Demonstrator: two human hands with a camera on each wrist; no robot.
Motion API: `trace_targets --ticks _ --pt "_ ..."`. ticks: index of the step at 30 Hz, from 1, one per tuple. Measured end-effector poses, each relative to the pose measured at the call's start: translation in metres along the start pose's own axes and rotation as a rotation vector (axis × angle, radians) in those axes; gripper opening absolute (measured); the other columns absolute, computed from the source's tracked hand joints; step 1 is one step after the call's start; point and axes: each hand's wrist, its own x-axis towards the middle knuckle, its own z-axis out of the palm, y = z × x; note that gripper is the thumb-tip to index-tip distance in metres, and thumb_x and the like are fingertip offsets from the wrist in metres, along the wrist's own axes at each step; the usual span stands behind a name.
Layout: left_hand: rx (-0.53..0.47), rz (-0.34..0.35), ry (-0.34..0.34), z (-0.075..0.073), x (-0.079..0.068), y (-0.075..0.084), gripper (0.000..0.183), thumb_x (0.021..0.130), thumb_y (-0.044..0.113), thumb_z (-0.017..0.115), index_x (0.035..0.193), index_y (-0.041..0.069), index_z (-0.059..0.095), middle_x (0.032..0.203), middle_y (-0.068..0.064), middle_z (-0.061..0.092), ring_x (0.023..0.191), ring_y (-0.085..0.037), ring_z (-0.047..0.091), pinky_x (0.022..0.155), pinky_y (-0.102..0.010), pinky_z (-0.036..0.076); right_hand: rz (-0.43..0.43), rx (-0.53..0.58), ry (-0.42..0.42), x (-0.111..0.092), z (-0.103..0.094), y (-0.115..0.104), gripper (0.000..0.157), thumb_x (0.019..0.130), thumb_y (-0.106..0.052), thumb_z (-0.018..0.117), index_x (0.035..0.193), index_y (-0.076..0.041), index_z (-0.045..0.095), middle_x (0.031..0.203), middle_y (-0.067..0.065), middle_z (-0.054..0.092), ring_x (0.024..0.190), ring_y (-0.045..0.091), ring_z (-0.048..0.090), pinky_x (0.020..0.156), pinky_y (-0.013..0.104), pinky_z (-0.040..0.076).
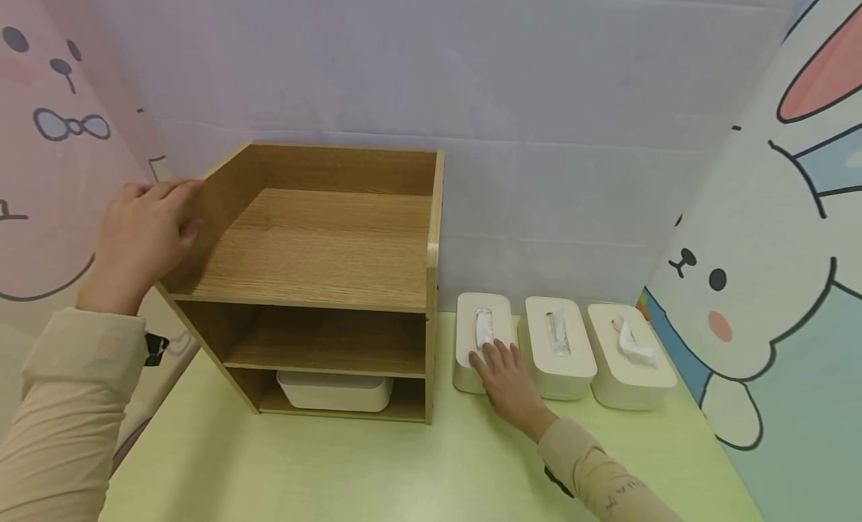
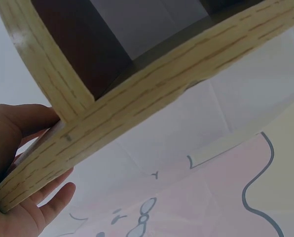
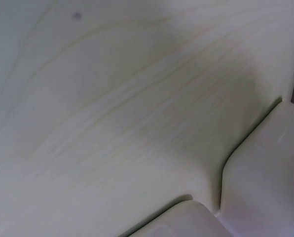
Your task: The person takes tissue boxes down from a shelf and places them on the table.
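Note:
A wooden desktop shelf (image 1: 330,241) with an open top tier and two compartments below stands at the left of the table. With thumb and fingers on opposite sides, my left hand (image 1: 144,234) grips the top of its left side panel; the left wrist view shows this panel edge (image 2: 112,116) between the thumb and fingers. My right hand (image 1: 508,380) lies over the front of the leftmost white tissue box (image 1: 465,335), fingers spread on its lid by the slot. In the right wrist view that hand is out of sight, and white box corners (image 3: 265,173) show at the lower right.
Two more white tissue boxes, a middle one (image 1: 539,320) and a right one (image 1: 606,365) with a tissue sticking out, stand alongside. A white bin (image 1: 337,391) sits in the shelf's bottom compartment. Fabric-like walls with cartoon prints border the pale green table (image 1: 350,470).

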Motion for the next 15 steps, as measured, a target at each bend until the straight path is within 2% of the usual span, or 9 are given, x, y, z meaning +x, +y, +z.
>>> trace_targets --ticks 8,11,14,15 --pt "0.005 -0.009 -0.009 0.0 0.0 0.0 0.044 0.077 0.003 0.058 0.12 0.001 0.051 0.116 -0.026 0.057 0.101 -0.047 0.046 0.087 -0.055 0.036 -0.069 -0.007 0.025 0.003 -0.011 -0.007 0.047 0.078 -0.014 0.055 0.124 -0.009 0.045 0.12 0.019 0.049 0.115 0.039 0.046 0.096 0.055 0.041" --pt "0.006 -0.015 -0.016 -0.001 0.0 0.0 0.044 0.078 0.003 0.057 0.121 0.001 0.051 0.116 -0.026 0.056 0.101 -0.047 0.045 0.087 -0.056 0.035 -0.103 0.02 0.055 0.004 -0.014 -0.01 0.037 0.085 -0.013 0.038 0.121 -0.008 0.046 0.118 0.019 0.05 0.114 0.039 0.047 0.095 0.056 0.042" --pt "0.007 -0.014 -0.014 -0.001 0.0 0.001 0.044 0.078 0.003 0.058 0.121 0.001 0.051 0.116 -0.026 0.057 0.101 -0.047 0.046 0.087 -0.056 0.036 -0.131 0.057 0.083 0.004 -0.016 -0.015 0.041 0.089 -0.013 0.019 0.119 -0.007 0.047 0.116 0.017 0.05 0.112 0.039 0.048 0.093 0.056 0.042" --pt "0.007 -0.012 -0.012 -0.001 0.0 0.001 0.044 0.077 0.003 0.058 0.12 0.001 0.051 0.116 -0.026 0.057 0.101 -0.047 0.046 0.087 -0.056 0.036 -0.139 0.061 0.087 0.004 -0.016 -0.016 0.042 0.089 -0.013 0.017 0.118 -0.007 0.047 0.116 0.016 0.051 0.112 0.038 0.049 0.092 0.056 0.043"
